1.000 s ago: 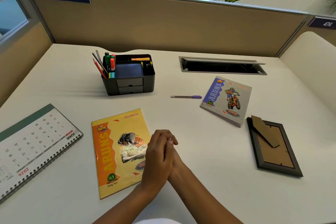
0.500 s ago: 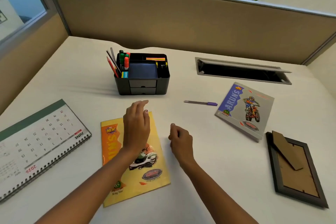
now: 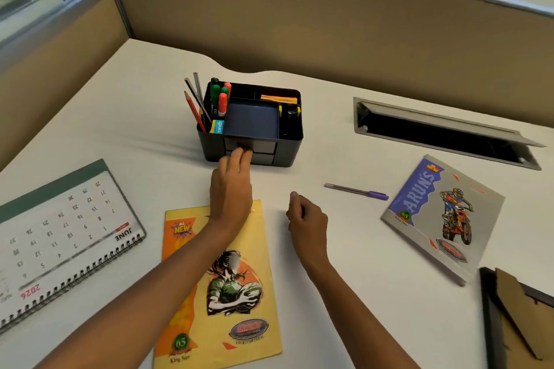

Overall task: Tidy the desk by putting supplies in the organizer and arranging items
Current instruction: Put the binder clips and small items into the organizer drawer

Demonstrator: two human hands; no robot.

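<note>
- Calendar (image 3: 60, 234) runs off the left edge.
- Left hand (image 3: 230, 189), fingers outstretched, tips touching the organizer (image 3: 287, 144) drawer front and hiding its pull; the forearm covers part of the yellow notebook (image 3: 254, 293).
- Right hand (image 3: 308, 222) loosely curled, empty, near the purple pen (image 3: 356, 191).
- Picture frame (image 3: 515, 323) cropped at the right.

The smooth white surface (image 3: 135, 117) holds a few things. A black plastic organizer box (image 3: 289, 147) stands near the middle, toward the back. To its right, a long grey slot with an open flap (image 3: 443, 132) is set into the surface. A thin purple pen (image 3: 356, 190) lies between the box and a grey and blue notebook (image 3: 434, 213) with a motorbike rider on it. A yellow notebook (image 3: 257, 252) lies at the front. A white spiral calendar (image 3: 60, 237) lies flat on the left. A black picture frame (image 3: 515, 317) lies face down at the front right.
</note>
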